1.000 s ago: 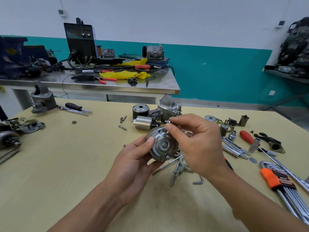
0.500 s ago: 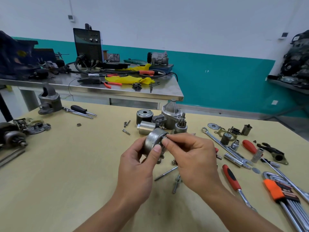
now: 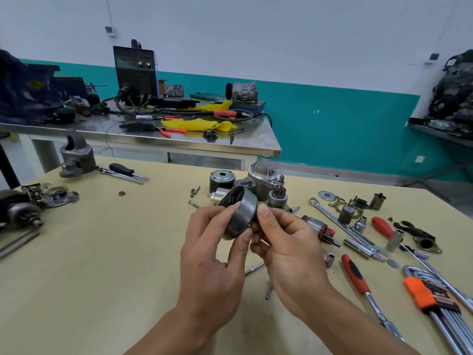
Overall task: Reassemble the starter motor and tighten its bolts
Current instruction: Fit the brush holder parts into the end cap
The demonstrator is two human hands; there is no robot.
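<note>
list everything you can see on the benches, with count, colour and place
round metal end cap: 1, grey, held above the wooden table
silver nose housing: 1, table centre, behind the cap
black cylindrical motor shell: 1, left of the housing
copper-wound armature: 1, red-brown, right of the hands
red-handled ratchet: 1, near right
orange-clipped hex key set: 1, right edge
black welding machine: 1, steel bench behind
yellow cloth: 1, steel bench
left hand: 1, fingers on the cap
right hand: 1, at the cap's right rim
</note>
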